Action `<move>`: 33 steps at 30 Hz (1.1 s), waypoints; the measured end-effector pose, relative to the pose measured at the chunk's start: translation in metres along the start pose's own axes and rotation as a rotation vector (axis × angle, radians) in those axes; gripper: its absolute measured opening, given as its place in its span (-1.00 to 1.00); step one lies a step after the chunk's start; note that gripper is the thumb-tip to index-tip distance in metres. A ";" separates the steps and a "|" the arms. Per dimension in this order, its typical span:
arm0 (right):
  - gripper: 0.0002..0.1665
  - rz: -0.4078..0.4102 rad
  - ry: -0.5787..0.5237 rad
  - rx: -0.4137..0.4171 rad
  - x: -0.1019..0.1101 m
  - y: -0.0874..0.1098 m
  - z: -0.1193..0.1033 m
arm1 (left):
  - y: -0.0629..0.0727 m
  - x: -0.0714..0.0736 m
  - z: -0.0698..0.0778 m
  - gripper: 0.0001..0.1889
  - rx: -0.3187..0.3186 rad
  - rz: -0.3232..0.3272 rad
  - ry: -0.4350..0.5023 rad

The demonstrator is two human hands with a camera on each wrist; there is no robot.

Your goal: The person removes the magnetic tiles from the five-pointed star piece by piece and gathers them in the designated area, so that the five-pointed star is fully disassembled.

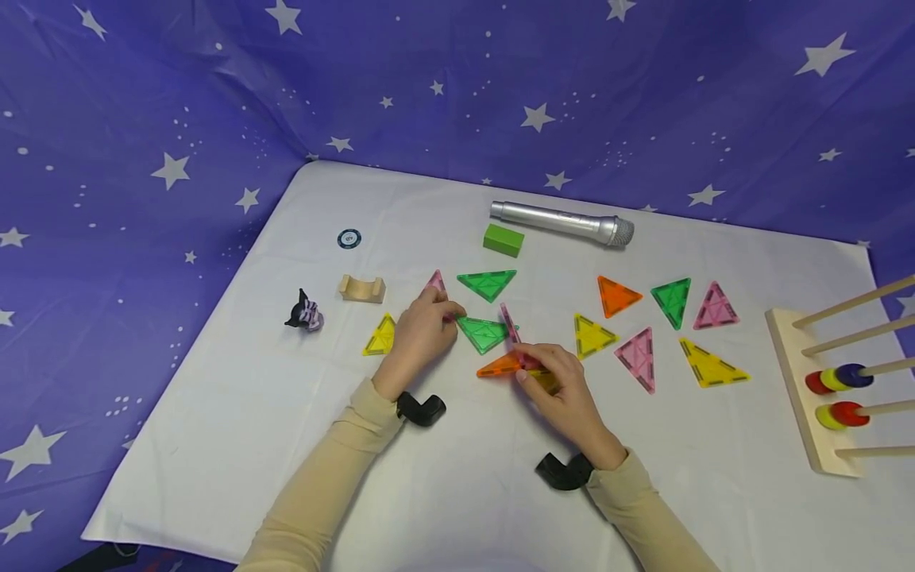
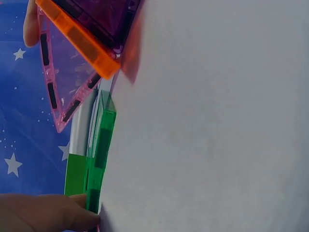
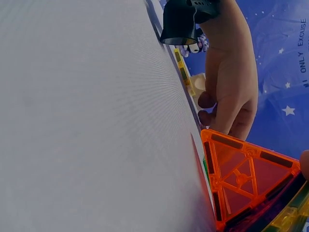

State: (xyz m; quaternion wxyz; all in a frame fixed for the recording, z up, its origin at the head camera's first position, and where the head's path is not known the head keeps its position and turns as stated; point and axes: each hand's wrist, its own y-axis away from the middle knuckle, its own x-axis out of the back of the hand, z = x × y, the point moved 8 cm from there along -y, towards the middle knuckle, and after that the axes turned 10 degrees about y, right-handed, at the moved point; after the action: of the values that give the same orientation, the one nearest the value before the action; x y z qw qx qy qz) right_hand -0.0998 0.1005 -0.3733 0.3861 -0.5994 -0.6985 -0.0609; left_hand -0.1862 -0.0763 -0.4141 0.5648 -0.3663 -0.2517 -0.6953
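My right hand (image 1: 565, 388) holds a joined cluster of triangular magnetic tiles by its upper side. In it, a pink tile (image 1: 509, 321) stands upright, an orange tile (image 3: 231, 193) leans outward, and a yellow tile (image 1: 546, 381) shows under the fingers. My left hand (image 1: 423, 327) pinches the left corner of a clear green triangular tile (image 1: 482, 334), which lies low at the table and close to the cluster. Whether green and pink touch is unclear. Another pink tile (image 1: 437, 280) is partly hidden behind the left fingers, and a yellow tile (image 1: 380, 335) lies beside that hand.
Beyond the hands lie a green tile (image 1: 488, 284), a green block (image 1: 503, 240) and a silver microphone (image 1: 561, 222). Several loose tiles, including an orange one (image 1: 616, 296), lie right. A wooden peg rack (image 1: 801, 389) stands far right; a curved wooden block (image 1: 362, 289), figurine (image 1: 306, 312) and chip (image 1: 349, 238) are left.
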 end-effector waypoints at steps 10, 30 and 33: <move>-0.60 0.003 0.008 0.006 -0.008 0.005 0.017 | 0.004 0.006 0.006 -0.66 -0.003 0.065 -0.022; -0.67 0.011 -0.036 -0.055 0.002 0.001 0.000 | 0.005 -0.046 0.056 -0.73 0.079 -0.184 0.474; -0.73 0.003 -0.036 -0.042 0.003 0.001 0.000 | 0.006 -0.045 0.056 -0.74 0.084 -0.172 0.475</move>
State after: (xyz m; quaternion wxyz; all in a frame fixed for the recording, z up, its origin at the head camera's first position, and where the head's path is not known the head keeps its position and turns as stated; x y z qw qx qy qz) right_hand -0.0986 0.1027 -0.3720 0.3609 -0.6094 -0.7031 -0.0640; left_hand -0.1639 -0.0075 -0.4166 0.5615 -0.1461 -0.1707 -0.7964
